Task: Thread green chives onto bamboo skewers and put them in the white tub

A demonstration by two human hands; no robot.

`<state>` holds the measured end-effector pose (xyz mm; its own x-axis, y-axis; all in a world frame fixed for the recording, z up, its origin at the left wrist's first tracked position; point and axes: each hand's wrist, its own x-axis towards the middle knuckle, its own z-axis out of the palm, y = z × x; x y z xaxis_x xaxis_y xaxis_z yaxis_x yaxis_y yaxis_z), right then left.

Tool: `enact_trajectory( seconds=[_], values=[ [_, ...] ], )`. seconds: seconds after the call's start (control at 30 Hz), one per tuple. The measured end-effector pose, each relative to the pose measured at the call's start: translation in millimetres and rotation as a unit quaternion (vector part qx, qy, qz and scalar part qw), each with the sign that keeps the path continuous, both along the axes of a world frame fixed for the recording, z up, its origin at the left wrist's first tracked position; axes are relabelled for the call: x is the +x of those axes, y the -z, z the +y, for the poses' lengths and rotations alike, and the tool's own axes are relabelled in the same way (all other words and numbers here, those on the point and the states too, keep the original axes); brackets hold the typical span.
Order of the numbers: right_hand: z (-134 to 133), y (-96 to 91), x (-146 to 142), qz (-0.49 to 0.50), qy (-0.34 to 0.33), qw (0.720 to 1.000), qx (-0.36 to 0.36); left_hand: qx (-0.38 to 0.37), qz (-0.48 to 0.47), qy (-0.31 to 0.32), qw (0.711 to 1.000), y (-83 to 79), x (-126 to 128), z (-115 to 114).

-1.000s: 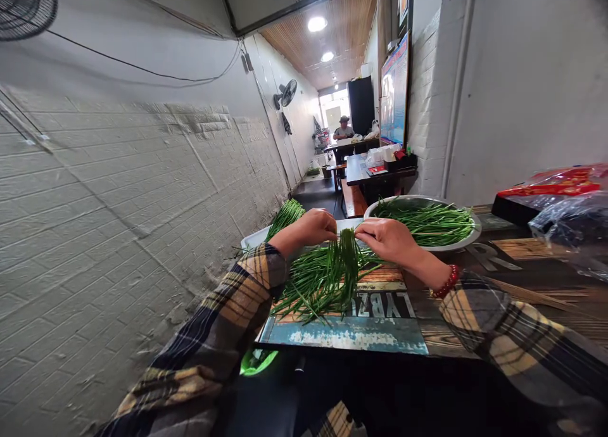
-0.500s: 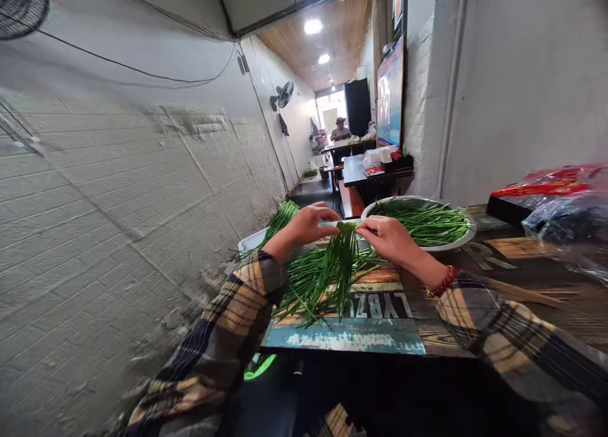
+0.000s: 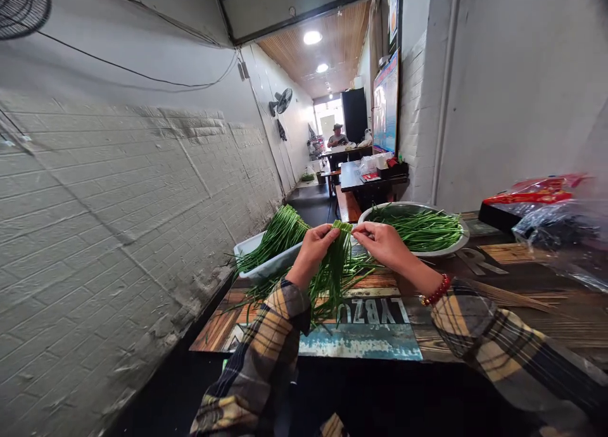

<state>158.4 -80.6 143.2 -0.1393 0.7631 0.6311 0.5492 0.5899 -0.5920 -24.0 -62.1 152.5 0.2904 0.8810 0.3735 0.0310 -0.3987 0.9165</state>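
Left hand (image 3: 314,250): thumb and fingers pinching the top end of a bunch of green stalks (image 3: 334,275).
Right hand (image 3: 384,243): thumb and fingertips pressed together at the bunch's top right edge; whether anything thin sits between them, I cannot tell.
Bunch: between the two hands, just right of the left fingertips, its long axis hanging steeply down from the grip; the left hand is nearer, touching it.
Tray (image 3: 272,264): left of the left hand, with more stalks in it.
Bowl (image 3: 464,237): just beyond the right hand, also holding stalks.
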Motion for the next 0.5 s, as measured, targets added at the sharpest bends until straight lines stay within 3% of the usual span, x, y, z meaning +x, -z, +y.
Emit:
enact_trajectory(
  seconds=[0.17,0.5],
  values=[
    [-1.7,-0.8,4.1,-0.049,0.003,0.998,0.038,-0.02,-0.029,0.012,0.999,-0.9,-2.5,-0.4],
    [-1.1,7.7,0.7,-0.052,0.014,0.995,0.079,-0.05,-0.042,0.03,0.997,7.7,-1.0,1.5]
  ],
)
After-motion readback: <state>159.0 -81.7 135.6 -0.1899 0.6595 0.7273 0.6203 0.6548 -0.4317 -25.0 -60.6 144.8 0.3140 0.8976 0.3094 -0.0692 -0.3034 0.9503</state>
